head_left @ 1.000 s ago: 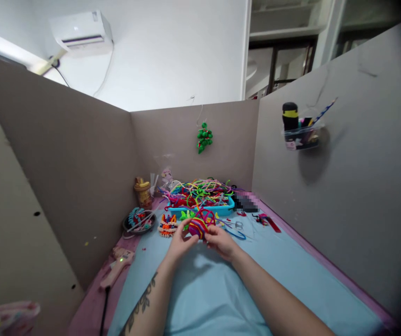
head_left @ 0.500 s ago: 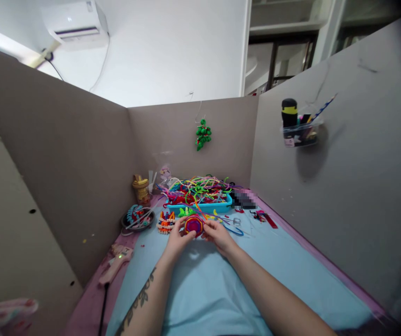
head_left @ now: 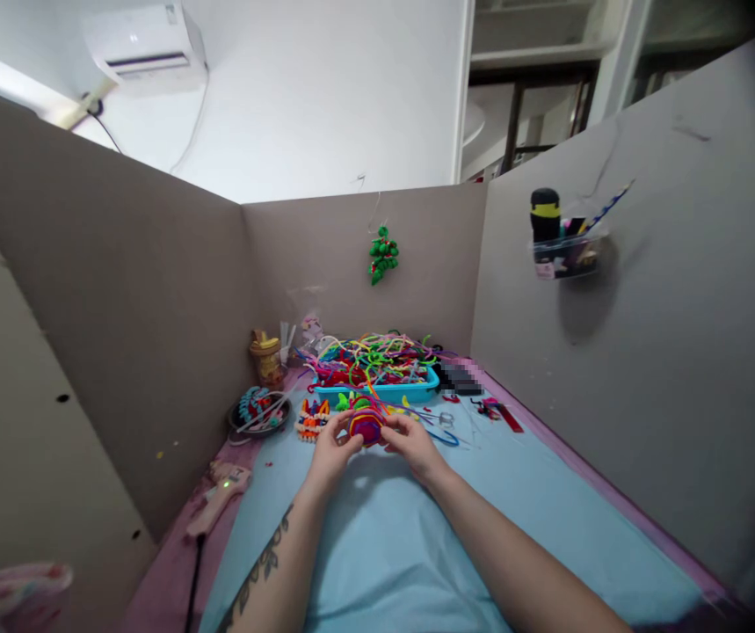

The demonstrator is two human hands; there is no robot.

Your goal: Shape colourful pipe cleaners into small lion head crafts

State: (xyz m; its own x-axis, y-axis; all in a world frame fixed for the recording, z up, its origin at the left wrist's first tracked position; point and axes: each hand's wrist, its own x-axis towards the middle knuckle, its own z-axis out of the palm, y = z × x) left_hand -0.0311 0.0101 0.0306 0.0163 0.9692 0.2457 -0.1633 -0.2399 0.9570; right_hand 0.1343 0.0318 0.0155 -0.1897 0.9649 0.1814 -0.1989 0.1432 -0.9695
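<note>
Between my two hands, above the blue cloth [head_left: 377, 536], is a small round woven piece [head_left: 368, 425] in red, purple and yellow rings, which looks made of pipe cleaners. My left hand [head_left: 332, 448] grips its left side, thumb at the lower front edge. On the right edge, my right hand [head_left: 412, 446] pinches with thumb and fingers. Loose strands of orange and purple pipe cleaner [head_left: 377, 397] rise behind the piece. Just left of it stands an orange and cream braided piece [head_left: 312, 420]. Green pipe-cleaner shapes [head_left: 344, 401] lie behind my hands.
A blue tray [head_left: 377, 393] heaped with coloured pipe cleaners [head_left: 377, 356] stands at the back. Scissors [head_left: 446, 419] lie to the right. At left are a dark bowl [head_left: 259, 429] and a pink glue gun [head_left: 220, 501] with its cord. Grey partitions [head_left: 364, 308] enclose the table.
The round piece has tilted in my hands, and its upper rim now shows more. My right thumb has moved slightly along its edge. Other things stay put.
</note>
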